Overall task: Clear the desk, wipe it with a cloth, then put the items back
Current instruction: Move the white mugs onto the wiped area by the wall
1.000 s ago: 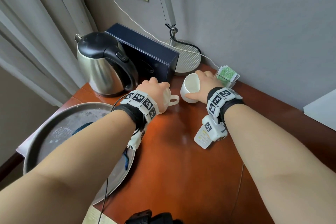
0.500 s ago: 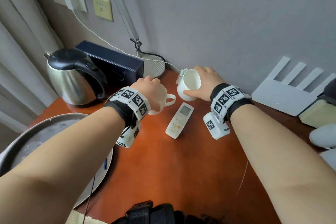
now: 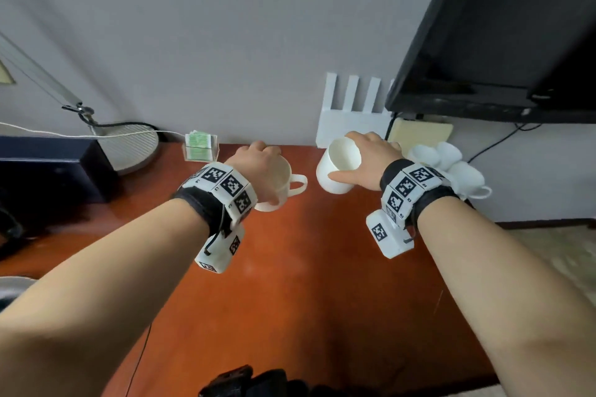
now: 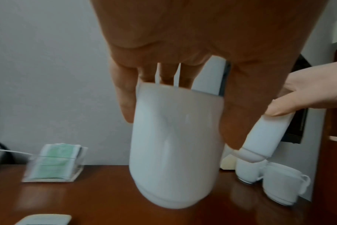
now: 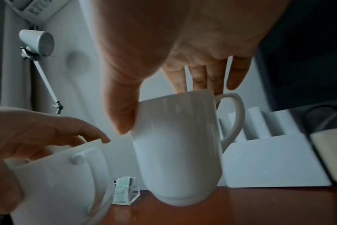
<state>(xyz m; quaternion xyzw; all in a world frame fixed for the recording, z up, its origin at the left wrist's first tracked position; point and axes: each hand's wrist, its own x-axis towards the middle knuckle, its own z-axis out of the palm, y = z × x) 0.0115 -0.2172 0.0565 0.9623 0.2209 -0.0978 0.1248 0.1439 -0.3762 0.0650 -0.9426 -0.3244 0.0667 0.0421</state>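
The left hand [image 3: 258, 164] grips a white ceramic mug [image 3: 280, 184] from above, fingers and thumb curled round its rim, its loop handle pointing right; the wrist view shows this mug lifted clear of the reddish-brown wooden desk [image 3: 290, 284]. The right hand [image 3: 367, 161] holds a second white ceramic mug [image 3: 338, 167] the same way, thumb on the near wall and fingers over the far rim, tilted so its mouth shows and nothing can be seen inside it; it too hangs above the desk. The two mugs are just beside each other, apart. Far left on the desk stands a clear plastic holder [image 3: 200, 151] filled with green tea sachets [image 3: 199, 141]. Far right, by the wall, sits a cluster of white cups [image 3: 451, 164], upside down in the left wrist view. Behind them are a white router with upright antennas [image 3: 351, 116] and a black screen [image 3: 503, 26].
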